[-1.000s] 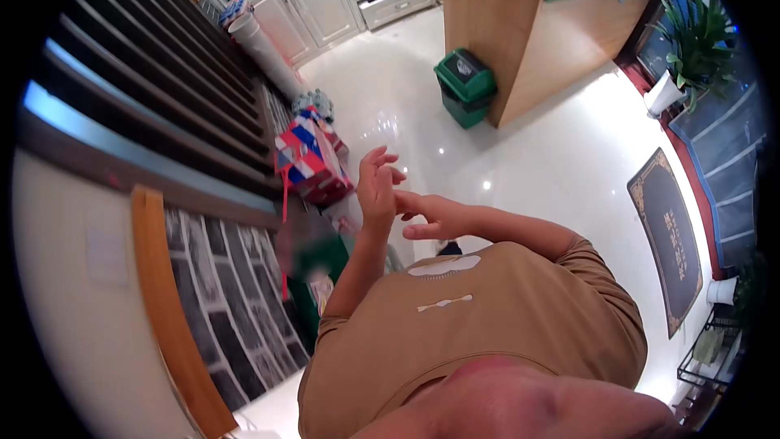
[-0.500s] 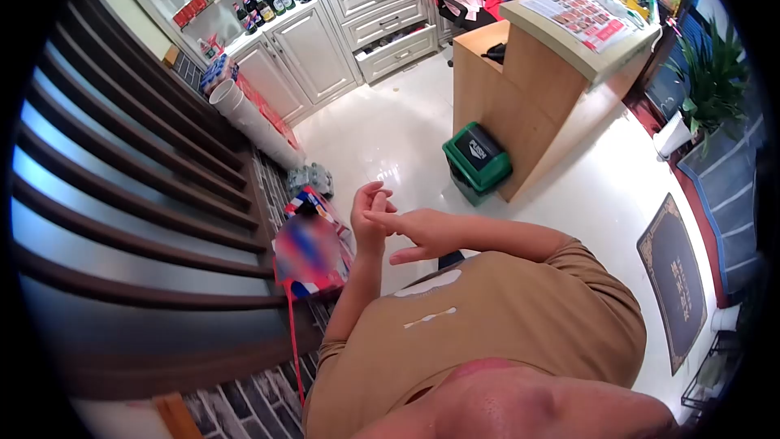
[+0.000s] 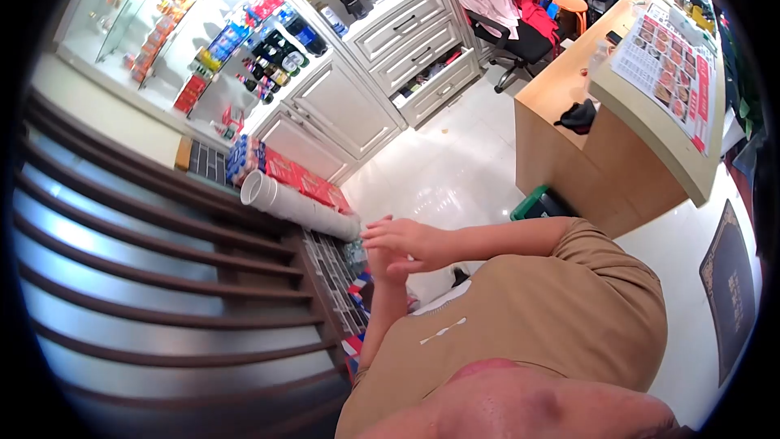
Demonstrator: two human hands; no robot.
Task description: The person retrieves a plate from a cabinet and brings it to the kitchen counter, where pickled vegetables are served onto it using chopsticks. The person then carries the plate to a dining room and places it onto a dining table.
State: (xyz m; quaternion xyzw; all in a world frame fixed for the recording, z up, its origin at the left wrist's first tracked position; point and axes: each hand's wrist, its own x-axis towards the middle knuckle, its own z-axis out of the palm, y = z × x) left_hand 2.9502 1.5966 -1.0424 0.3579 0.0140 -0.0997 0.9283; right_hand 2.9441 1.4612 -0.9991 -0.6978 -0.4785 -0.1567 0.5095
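Observation:
My two hands meet in front of my chest, at the centre of the view. From the right comes my right hand (image 3: pixel 421 245), its fingers stretched flat across the other hand and its thumb lower and apart. My left hand (image 3: pixel 382 267) is upright beneath it, on the left. Most of its fingers are covered, though a fingertip seems to show above the right hand's fingers. I see no object in either hand. Behind them, a long stack of white cups or tubs (image 3: pixel 296 210) lies slanted beside red boxes (image 3: pixel 305 179).
Dark slats (image 3: pixel 179 276) run along the left. White cabinets (image 3: pixel 345 106) stand ahead, one drawer (image 3: pixel 439 85) pulled out, with bottles (image 3: pixel 276 57) on a shelf. At right is a wooden counter (image 3: pixel 569 171) with a green bin (image 3: pixel 540 203) beside it. An office chair (image 3: pixel 516 41) is beyond.
My view has turned, so the counter and floor mat shift right and more shelves show at left. My right hand now covers more of my left; earlier only its fingertips touched it.

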